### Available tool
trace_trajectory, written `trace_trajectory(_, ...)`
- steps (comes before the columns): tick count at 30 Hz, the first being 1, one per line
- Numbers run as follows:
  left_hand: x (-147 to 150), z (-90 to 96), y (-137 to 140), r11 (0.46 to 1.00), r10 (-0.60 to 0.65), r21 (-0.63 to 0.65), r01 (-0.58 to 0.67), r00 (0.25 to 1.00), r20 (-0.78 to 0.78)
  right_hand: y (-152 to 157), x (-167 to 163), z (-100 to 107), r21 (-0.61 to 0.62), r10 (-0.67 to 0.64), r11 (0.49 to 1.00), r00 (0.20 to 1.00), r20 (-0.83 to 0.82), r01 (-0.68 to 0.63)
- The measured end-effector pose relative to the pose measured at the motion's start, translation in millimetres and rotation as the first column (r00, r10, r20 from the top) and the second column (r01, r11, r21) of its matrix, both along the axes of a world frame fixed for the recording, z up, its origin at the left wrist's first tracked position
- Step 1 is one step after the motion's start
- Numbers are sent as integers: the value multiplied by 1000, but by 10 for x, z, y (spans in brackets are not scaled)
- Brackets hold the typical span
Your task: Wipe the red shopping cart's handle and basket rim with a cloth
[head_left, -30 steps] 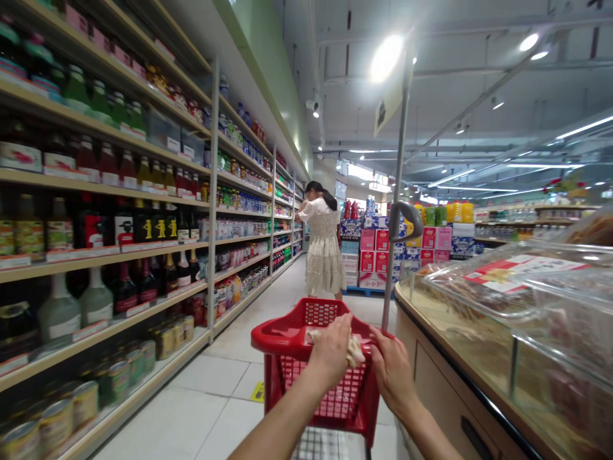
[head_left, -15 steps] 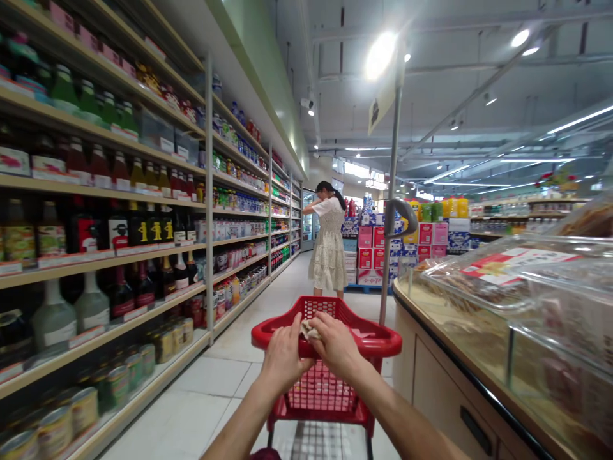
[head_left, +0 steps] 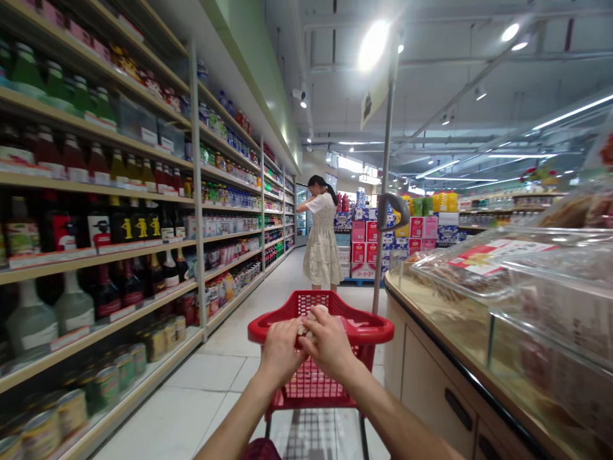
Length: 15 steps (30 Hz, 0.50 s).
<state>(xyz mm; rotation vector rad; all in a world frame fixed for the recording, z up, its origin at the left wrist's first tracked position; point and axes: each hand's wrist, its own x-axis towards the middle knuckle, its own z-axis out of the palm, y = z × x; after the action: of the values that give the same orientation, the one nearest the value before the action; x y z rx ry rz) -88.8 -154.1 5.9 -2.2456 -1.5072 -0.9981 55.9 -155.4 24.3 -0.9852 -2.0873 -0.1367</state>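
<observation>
A red plastic shopping cart (head_left: pixel 322 401) stands directly in front of me, its wide rim rising toward me. Over the near side of the rim my left hand (head_left: pixel 281 348) and my right hand (head_left: pixel 331 344) come together with bent fingers. Between them is a crumpled pale wad (head_left: pixel 306 327), which looks like tissue or cloth. Both hands press on this wad, the right partly over it. Fingers hide most of the wad and part of the cart's near rim, so contact with the rim is unclear.
Shelves of bottles and cans (head_left: pixel 100 252) line the left side. At right runs a counter (head_left: pixel 431 358) with clear plastic food packs (head_left: pixel 483 262). A metal pole (head_left: pixel 383 255) stands by its corner. Ahead are a person (head_left: pixel 322 233) and stacked boxes (head_left: pixel 366 249).
The shelves grow slightly nearer and shift left in view. My fingers have shifted around the wad, and more of it shows above my right hand.
</observation>
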Motion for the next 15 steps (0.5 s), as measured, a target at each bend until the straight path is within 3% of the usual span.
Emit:
trace_trajectory(3, -23, -7, -3, 1000, -14, 9, 14, 1000, 12, 48, 316, 15, -35, -62, 998, 998, -28, 61)
trace_trajectory(7, 3, -4, -32, 1000, -1, 17, 1, 1000, 29, 99, 656, 0, -146, -277, 954, 957, -88, 263)
trace_trajectory(9, 27, -6, -29, 1000, 11, 19, -12, 1000, 26, 83, 510, -5, -94, -247, 966, 965, -91, 239)
trace_trajectory(12, 37, -8, -13, 1000, 6, 27, -6, 1000, 8, 16, 137, 7, 51, -77, 996, 996, -34, 79)
trace_trajectory(15, 13, 2, -19, 1000, 1, 24, -1, 1000, -13, -32, 95, 25, 49, -37, 998, 999, 9, 36)
